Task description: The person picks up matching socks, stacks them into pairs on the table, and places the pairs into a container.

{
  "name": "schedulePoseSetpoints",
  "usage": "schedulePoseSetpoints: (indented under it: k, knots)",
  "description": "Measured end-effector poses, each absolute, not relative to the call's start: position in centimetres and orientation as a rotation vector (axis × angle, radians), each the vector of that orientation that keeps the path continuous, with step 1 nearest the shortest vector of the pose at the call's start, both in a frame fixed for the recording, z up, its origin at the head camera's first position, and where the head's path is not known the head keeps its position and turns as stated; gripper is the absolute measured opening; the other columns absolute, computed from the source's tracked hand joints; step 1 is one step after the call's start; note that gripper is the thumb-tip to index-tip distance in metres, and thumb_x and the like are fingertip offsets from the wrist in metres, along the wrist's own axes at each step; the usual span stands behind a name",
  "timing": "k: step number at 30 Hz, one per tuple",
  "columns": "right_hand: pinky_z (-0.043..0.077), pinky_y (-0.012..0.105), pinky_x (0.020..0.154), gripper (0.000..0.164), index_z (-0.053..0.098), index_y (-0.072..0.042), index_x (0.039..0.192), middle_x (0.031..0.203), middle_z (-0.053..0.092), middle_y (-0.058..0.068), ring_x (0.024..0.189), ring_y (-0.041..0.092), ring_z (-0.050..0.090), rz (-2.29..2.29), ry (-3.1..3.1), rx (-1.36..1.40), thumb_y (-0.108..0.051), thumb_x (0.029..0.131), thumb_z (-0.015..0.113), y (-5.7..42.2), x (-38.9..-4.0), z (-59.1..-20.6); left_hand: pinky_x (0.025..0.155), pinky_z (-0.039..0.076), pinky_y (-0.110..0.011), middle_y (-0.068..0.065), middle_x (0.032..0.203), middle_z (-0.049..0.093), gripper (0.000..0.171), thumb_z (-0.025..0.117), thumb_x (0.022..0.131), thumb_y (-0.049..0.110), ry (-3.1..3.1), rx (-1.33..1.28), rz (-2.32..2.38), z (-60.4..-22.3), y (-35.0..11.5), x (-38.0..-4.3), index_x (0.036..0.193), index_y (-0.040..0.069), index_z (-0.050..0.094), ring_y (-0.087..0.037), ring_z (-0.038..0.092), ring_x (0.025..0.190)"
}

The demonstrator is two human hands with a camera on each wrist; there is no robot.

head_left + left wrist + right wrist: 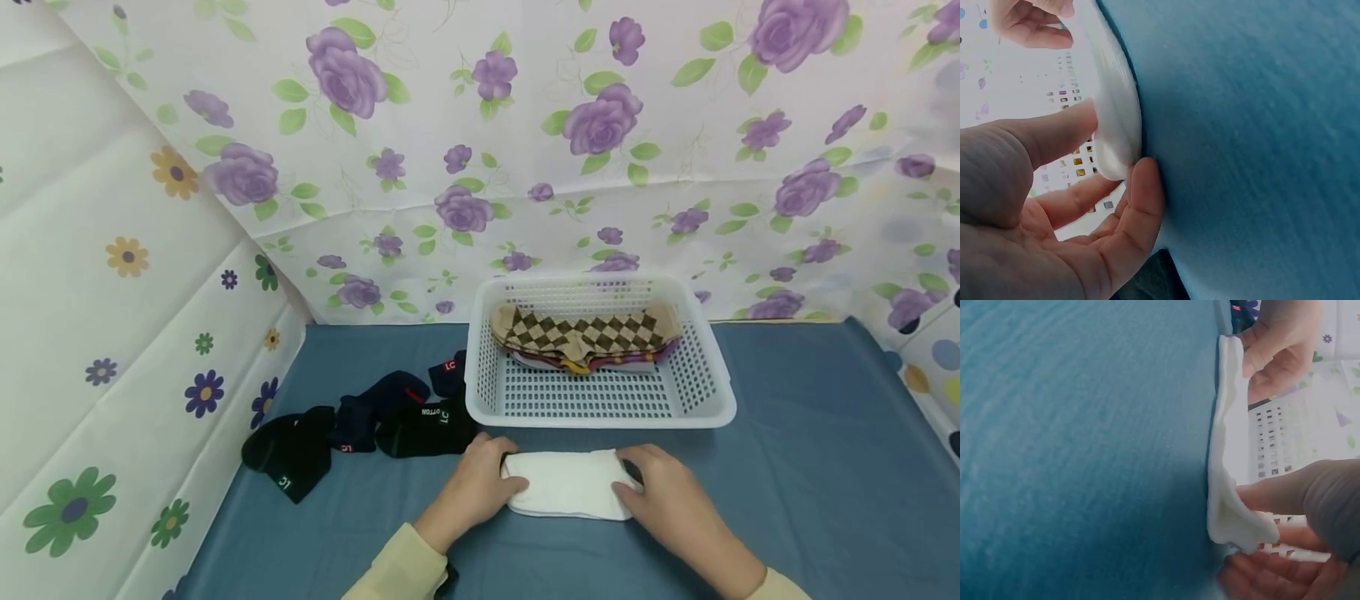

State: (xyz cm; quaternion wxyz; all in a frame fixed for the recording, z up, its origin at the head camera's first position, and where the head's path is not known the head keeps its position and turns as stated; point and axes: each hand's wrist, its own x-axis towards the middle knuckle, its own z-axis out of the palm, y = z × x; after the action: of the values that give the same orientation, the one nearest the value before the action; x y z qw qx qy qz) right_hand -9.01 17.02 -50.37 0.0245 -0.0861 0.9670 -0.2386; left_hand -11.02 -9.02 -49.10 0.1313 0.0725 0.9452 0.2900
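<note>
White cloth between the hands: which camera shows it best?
The head view: the white cloth shows its broad upper face between left hand and right hand. The right wrist view shows it nearly edge-on; the left wrist view, a narrow side, cut off above.

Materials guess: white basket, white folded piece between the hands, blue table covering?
White basket: likely moulded plastic, smooth; stiff rim, regular holes.
White folded piece: probably soft knit, matte; thick, rounded folds. Fibre unclear.
Blue table covering: seemingly matte cloth; faint wrinkles. Possibly coated.
</note>
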Motion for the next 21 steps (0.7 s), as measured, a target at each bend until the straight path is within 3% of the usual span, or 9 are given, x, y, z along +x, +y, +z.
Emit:
schedulePoseSetpoints:
  k: [3,9,15,21]
  knots:
    - [0.052,0.045,0.075,0.045,0.066,-0.005,0.109,0.102,0.065,0.011,0.093,0.025,0.064,-0.701,2.966,-0.202,-0.030,0.074,0.078,17.1,-9.3,-50.2,0.078,0.052,-0.038,-0.009,0.105,0.061,0.046,0.080,0.073,0.024,2.744,0.162,0.839,-49.1,-8.9,-11.3,0.113,0.006,0.064,-0.016,0.057,0.091]
    - [0.046,0.033,0.060,0.046,0.066,-0.005,0.105,0.088,0.061,0.004,0.073,0.013,0.053,-0.695,2.883,-0.137,-0.038,0.075,0.076,17.2,-9.9,-50.3,0.068,0.051,-0.033,-0.007,0.095,0.063,0.043,0.082,0.070,0.021,2.721,0.143,0.834,-48.9,-8.8,-11.5,0.105,0.004,0.063,-0.013,0.054,0.078]
    - [0.044,0.028,0.056,0.046,0.062,-0.003,0.105,0.078,0.059,0.001,0.068,0.012,0.052,-0.795,2.767,-0.070,-0.032,0.073,0.079,16.9,-10.3,-50.5,0.062,0.048,-0.029,-0.003,0.085,0.063,0.037,0.083,0.069,0.022,2.697,0.157,0.795,-48.9,-8.7,-11.6,0.096,0.006,0.064,-0.011,0.053,0.069]
    - [0.041,0.028,0.053,0.060,0.053,0.002,0.120,0.074,0.057,0.002,0.063,0.013,0.051,-0.879,2.690,-0.028,-0.024,0.073,0.079,16.7,-10.4,-50.6,0.060,0.047,-0.028,-0.002,0.083,0.062,0.033,0.083,0.068,0.021,2.684,0.165,0.787,-48.9,-8.7,-11.5,0.093,0.006,0.066,-0.011,0.052,0.068]
